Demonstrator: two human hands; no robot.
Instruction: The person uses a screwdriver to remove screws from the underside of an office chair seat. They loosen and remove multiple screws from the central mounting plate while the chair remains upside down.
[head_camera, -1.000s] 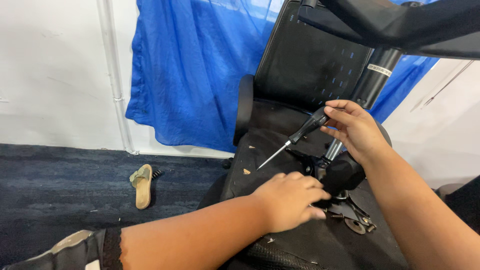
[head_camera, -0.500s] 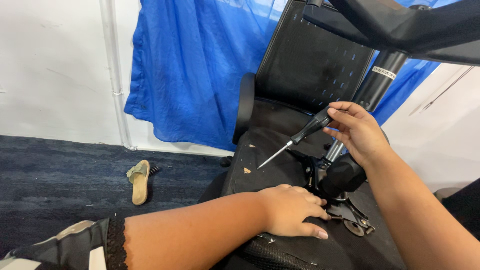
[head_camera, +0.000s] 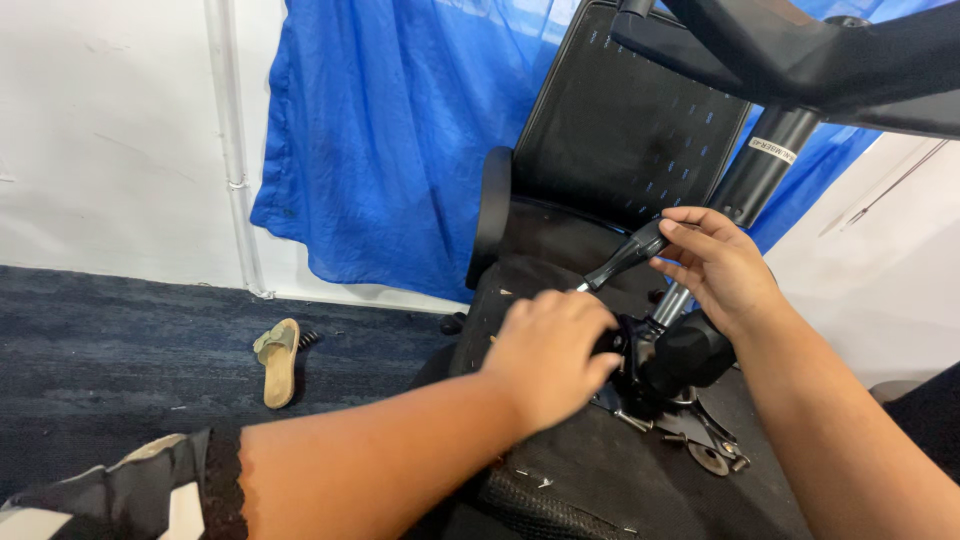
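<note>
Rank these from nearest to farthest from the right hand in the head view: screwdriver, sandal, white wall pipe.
1. Screwdriver: its handle is in the right hand.
2. Sandal: on the dark carpet, far to the left.
3. White wall pipe: farther left, upright against the wall.

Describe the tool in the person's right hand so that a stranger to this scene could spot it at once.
Start at the overturned black office chair lying before the blue curtain. Above its underside mechanism, the right hand grips a screwdriver. Its slim black handle, slanting down toward the left hand, sets it apart from the thick gas cylinder behind.
</note>
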